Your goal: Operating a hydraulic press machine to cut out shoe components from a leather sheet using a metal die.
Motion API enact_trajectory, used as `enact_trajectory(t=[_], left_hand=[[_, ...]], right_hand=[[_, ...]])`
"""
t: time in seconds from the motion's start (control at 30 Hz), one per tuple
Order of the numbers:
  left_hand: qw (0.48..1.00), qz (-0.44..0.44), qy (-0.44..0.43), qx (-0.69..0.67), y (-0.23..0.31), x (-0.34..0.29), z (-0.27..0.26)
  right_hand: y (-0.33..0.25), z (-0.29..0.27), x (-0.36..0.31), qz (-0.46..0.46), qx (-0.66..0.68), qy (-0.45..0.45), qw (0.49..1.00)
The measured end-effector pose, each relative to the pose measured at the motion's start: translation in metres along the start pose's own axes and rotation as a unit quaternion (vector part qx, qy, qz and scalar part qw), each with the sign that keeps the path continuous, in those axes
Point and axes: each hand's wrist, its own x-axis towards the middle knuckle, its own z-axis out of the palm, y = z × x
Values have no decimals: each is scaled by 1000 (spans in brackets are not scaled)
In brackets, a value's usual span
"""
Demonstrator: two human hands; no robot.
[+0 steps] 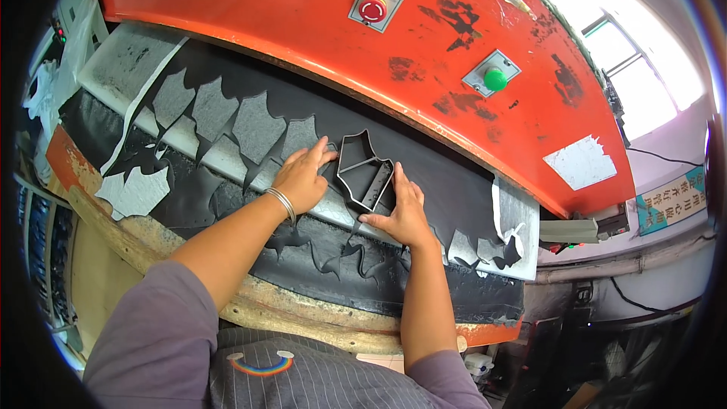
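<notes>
A steel cutting die [359, 164], an open angular frame with a crossbar, stands on a black leather-like sheet [447, 174]. My right hand [403, 216] grips the die's lower right side, its thumb at the near corner and its fingers along the right wall. At the die's left, my left hand [301, 178] reaches with stretched fingers over the sheet, the fingertips close to the wall; contact there is unclear. Left of that hand, a row of pointed cut-outs shows grey, including one grey shape [259, 127]. Ragged black scrap [333, 257] hangs along the near edge.
Beyond the sheet rises an orange machine beam [303, 23] with a red stop button [372, 9] and a green button [495, 79]. Beneath the sheet lies a pale board [125, 57]. A worn wooden edge [303, 314] runs along my side.
</notes>
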Motion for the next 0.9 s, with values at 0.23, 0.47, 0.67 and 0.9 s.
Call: enact_trajectory(t=[0.23, 0.47, 0.67, 0.9], left_hand=[[1000, -1, -4, 4, -3, 0, -2], [1000, 10, -9, -10, 2, -4, -1], [1000, 22, 7, -6, 3, -7, -2], [998, 40, 12, -35, -10, -1, 4]], right_hand=[[-4, 1, -2, 29, 3, -5, 1000], [-5, 0, -7, 60, -9, -15, 998], [-9, 2, -8, 73, 0, -32, 997], [-8, 6, -12, 38, -75, 29, 996]])
